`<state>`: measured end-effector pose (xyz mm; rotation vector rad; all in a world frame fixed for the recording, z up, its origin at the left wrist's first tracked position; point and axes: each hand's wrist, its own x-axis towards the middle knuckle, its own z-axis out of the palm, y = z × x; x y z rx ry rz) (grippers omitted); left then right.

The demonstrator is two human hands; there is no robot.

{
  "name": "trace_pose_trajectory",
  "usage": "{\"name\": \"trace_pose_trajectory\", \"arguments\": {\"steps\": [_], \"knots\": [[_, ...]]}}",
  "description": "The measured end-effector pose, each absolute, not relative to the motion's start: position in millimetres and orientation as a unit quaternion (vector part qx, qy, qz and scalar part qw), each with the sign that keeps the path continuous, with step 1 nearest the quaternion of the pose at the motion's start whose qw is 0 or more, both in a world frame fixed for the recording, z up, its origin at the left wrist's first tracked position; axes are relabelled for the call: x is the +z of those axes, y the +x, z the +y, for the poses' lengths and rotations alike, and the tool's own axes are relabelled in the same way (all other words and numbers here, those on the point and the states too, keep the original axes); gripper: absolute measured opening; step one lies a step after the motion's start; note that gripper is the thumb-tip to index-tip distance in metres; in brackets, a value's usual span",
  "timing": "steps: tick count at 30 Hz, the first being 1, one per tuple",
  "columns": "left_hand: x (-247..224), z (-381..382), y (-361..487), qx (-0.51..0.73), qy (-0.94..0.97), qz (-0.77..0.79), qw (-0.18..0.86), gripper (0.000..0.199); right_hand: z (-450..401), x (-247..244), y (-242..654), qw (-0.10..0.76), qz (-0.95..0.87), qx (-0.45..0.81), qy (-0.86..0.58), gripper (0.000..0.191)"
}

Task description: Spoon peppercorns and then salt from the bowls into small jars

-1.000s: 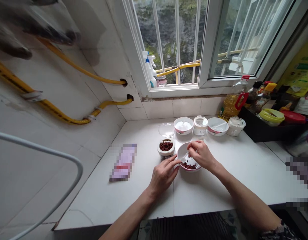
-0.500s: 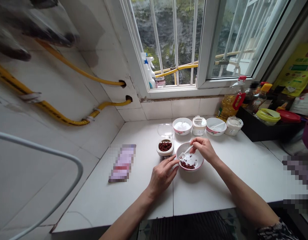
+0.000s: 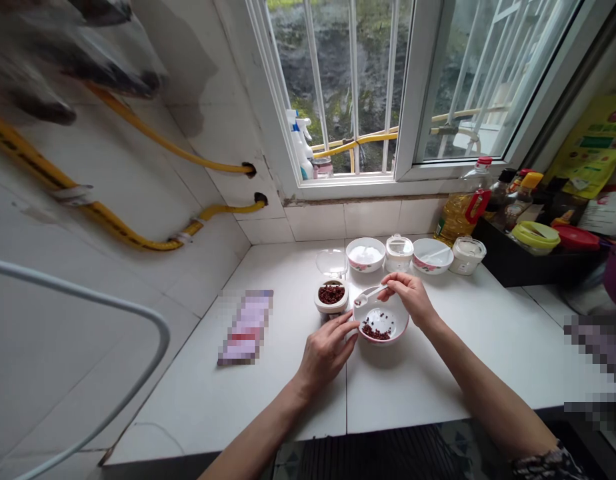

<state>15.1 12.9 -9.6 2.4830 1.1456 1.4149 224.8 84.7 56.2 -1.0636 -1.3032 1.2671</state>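
My right hand (image 3: 408, 297) pinches the handle of a small white spoon (image 3: 372, 295), whose bowl is over the left rim of a white bowl (image 3: 399, 319) with a pinkish edge. Dark red peppercorns (image 3: 376, 329) lie at the bottom of that bowl. Fingers of my left hand (image 3: 330, 345) grip the bowl's left side. Just left of the bowl stands a seasoning jar (image 3: 331, 309) full of similar peppercorns. Its clear lid (image 3: 331, 263) is flipped up behind it.
Behind stand a bowl of white powder (image 3: 365, 256), two lidded jars (image 3: 399, 254) (image 3: 469, 256) and a bowl with a spoon (image 3: 433, 257). An oil bottle (image 3: 461, 210) and a black rack (image 3: 511, 257) are at right. A purple packet (image 3: 247, 327) lies at left.
The spoon has risen from near the peppercorns toward the bowl's upper left rim. My left hand stays at the bowl's side, and the view has shifted slightly.
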Motion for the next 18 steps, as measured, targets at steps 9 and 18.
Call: {"name": "trace_pose_trajectory", "arguments": {"steps": [9, 18], "knots": [[-12.3, 13.7, 16.1, 0.461, 0.803, 0.377, 0.025, 0.021, 74.5, 54.3, 198.5, 0.550, -0.645, 0.389, -0.362, 0.018], [-10.4, 13.2, 16.3, 0.460, 0.804, 0.377, 0.015, 0.022, 66.9, 57.4, 192.1, 0.473, -0.822, 0.079, -0.307, 0.022]]}}
